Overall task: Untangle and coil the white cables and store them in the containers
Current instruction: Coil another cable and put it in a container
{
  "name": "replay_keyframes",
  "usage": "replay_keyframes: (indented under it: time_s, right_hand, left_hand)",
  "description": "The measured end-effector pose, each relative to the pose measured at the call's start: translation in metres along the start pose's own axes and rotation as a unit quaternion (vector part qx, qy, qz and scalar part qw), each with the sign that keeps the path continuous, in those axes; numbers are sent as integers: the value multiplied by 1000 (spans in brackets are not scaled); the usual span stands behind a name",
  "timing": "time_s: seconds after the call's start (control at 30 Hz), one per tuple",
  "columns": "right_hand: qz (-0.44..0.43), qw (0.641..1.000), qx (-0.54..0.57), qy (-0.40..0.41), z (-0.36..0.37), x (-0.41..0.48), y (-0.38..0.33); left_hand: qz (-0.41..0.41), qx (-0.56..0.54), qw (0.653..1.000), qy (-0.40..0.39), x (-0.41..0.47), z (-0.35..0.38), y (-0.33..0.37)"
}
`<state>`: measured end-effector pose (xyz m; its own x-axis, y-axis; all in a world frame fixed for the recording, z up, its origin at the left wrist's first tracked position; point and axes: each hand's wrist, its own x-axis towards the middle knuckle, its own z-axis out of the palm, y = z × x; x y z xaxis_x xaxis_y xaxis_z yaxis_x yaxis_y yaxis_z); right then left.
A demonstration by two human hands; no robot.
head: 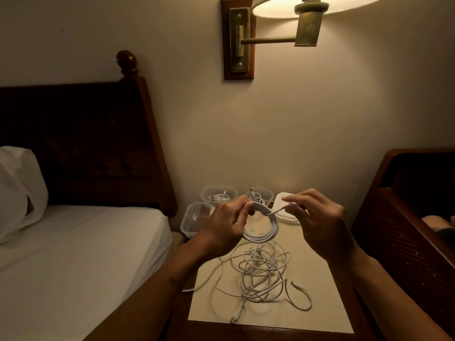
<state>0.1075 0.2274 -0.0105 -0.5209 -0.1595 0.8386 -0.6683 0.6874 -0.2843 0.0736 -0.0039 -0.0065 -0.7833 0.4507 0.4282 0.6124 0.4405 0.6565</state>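
I had the left hand (227,226) raised, gripping the coiled cable (261,238) at its ten o'clock rim. The right hand (317,221), at three o'clock, pinched its loose end.

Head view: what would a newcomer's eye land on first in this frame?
A neat coil of white cable hangs mid-frame, held at its top by the left hand while the right hand pinches its loose end. Below it, a tangle of thin white cables sprawls on the cream mat, and a lit brass wall lamp glows overhead.
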Motion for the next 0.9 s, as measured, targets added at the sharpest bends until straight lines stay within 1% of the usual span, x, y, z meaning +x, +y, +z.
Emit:
replay_keyframes:
  time_s: [0.07, 0.1, 0.13, 0.17, 0.2, 0.23, 0.27, 0.3, 0.37, 0.43, 0.47, 0.5, 0.53, 0.67, 0.73, 0.77, 0.8, 0.87, 0.9]
  right_hand:
    - [-29, 998, -58, -24, 3, -5, 4]
    - [-29, 996, -82, -31, 5, -7, 5]
    - [-11, 996, -89, -29, 8, -9, 4]
    - [29, 997, -64, -17, 12, -11, -1]
    - [90, 996, 1, -4, 16, -12, -9]
    - [163, 983, 90, -1, 20, -12, -19]
    - [236, 954, 182, -9, 23, -12, -27]
    - [303, 917, 258, -10, 25, -13, -34]
    - [404, 834, 376, 15, 26, -13, -42]
    - [470, 742, 477, 37, 24, -11, -46]
    - [490, 704, 514, 38, 23, -11, -47]
    - [502, 675, 540, 36, 21, -9, -49]
    - [508, 655, 559, 29, 19, -9, -50]
    - [531, 609, 589, 6, 12, -7, -50]
    - [542, 572, 616, 15, 8, -5, -49]
    - [538, 565, 625, 18, 7, -3, -51]
    - [522, 591, 615, 12, 6, -2, -53]
    - [473, 710, 521, -25, 9, -1, -62]
    - [458, 757, 465, -33, 12, -1, -66]
  left_hand:
    - [10, -15, 1000, 6, 0, -2, 4]
    - [17, -21, 1000, 5, 1, -1, 6]
    - [25, -24, 999, 4, 2, -1, 8]
    - [34, -26, 999, 7, 3, 0, 11]
    - [42, -25, 999, 15, 4, 1, 12]
    - [51, -19, 998, 24, 5, 2, 14]
    - [60, -8, 998, 33, 7, 2, 15]
    - [70, 7, 997, 40, 8, 2, 16]
    - [87, 42, 994, 45, 9, 2, 15]
    - [99, 73, 992, 40, 10, 2, 14]
    - [106, 85, 990, 38, 10, 2, 14]
    - [113, 96, 988, 38, 10, 2, 14]
    - [120, 104, 987, 39, 10, 3, 15]
    - [131, 137, 981, 53, 13, 2, 13]
    - [130, 151, 978, 57, 13, 1, 13]
    - [129, 157, 978, 54, 13, 2, 13]
    - [128, 159, 978, 48, 13, 2, 13]
    - [122, 153, 980, 34, 13, 5, 13]
    - [116, 145, 982, 32, 14, 7, 12]
